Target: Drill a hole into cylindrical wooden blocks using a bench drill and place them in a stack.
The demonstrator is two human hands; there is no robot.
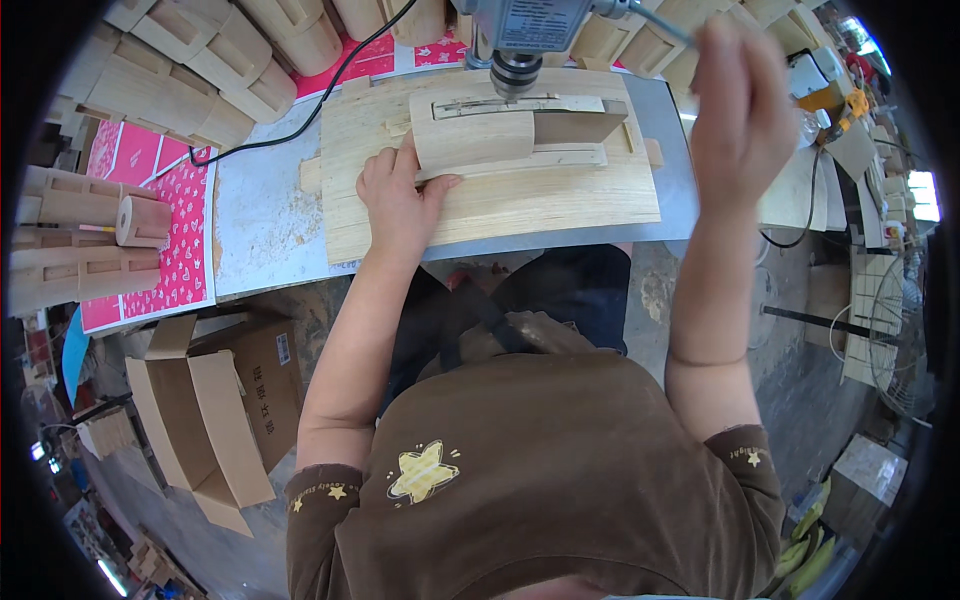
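A pale, curved wooden piece [475,140] with a rectangular opening lies on a flat wooden board [540,205], under the chuck [515,75] of a drill press [530,25]. My left hand [400,195] steadies the piece at its left end, thumb along the front and fingers at the side. Along the front edge of the piece runs a thin wooden strip [570,156]. Raised at the right, my right hand [742,115] is closed around the end of the drill press's feed lever [655,20]; motion blurs it slightly. The drill tip is hard to make out against the piece.
Stacked wooden pieces [210,60] crowd the table's back and left, over pink patterned sheets [180,215]. A black cable [330,90] crosses the back left. Below the table stands an open cardboard box [215,400]. A fan [900,340] stands at far right.
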